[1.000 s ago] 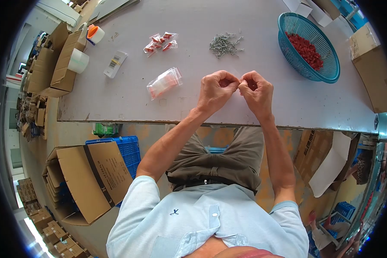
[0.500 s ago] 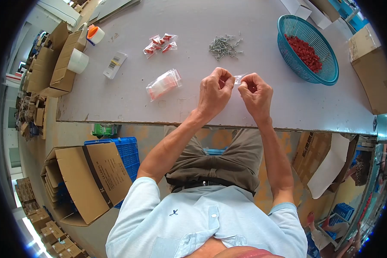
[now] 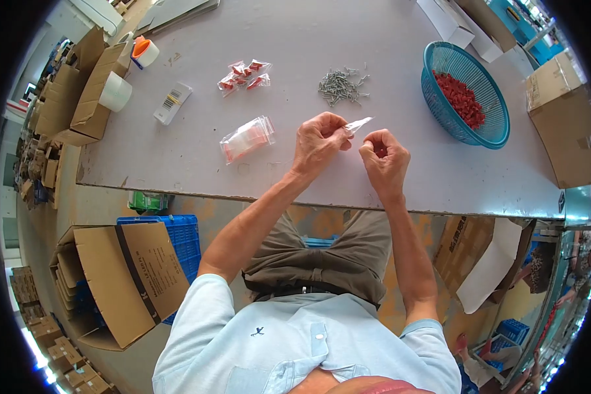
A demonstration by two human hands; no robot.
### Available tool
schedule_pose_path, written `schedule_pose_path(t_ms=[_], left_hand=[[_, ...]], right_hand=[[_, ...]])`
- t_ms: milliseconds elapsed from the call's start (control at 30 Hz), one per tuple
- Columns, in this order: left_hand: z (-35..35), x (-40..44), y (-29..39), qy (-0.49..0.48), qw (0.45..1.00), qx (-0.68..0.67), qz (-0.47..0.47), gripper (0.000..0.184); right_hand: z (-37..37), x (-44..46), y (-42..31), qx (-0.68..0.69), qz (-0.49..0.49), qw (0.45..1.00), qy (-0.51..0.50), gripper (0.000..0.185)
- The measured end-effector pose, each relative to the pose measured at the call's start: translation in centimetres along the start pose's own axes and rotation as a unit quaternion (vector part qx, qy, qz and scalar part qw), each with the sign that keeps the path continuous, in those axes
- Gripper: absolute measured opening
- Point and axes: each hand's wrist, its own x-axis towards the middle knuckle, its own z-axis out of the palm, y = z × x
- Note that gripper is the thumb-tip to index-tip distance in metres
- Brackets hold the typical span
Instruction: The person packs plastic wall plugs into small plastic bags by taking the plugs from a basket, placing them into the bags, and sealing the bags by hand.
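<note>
Head view: just above centre of the frame, pinching a small, clear plastic bag (image 3: 359,125) between thumb and fingers of the left hand (image 3: 318,146). Beside it, curling the fingers of the right hand (image 3: 385,165), thumb and fingertips together; impossible to tell whether around anything. Lying farther up, a pile of grey metal screws (image 3: 340,87); at upper right, a blue-green plastic basket (image 3: 431,98) of small red pieces (image 3: 459,102).
</note>
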Motion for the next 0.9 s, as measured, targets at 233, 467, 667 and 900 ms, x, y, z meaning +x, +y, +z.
schedule_pose_path(t_ms=[233,467,667,900], left_hand=[[-1.6,0.5,-0.3,-0.006,0.988,0.132,0.08,0.009],[-1.4,0.8,-0.5,0.004,0.985,0.139,0.102,0.011],[-1.5,1.3,-0.3,0.006,0.987,0.128,0.101,0.01],[-1.5,1.4,-0.2,0.018,0.986,0.128,0.105,0.008]], right_hand=[[-1.2,7.2,1.9,-0.082,-0.128,0.986,-0.073,0.015],[2.2,13.7,1.2,-0.241,-0.177,0.92,-0.254,0.031],[3.5,16.1,1.9,-0.266,-0.229,0.879,-0.323,0.025],[3.2,15.4,1.9,-0.251,-0.222,0.894,-0.297,0.009]])
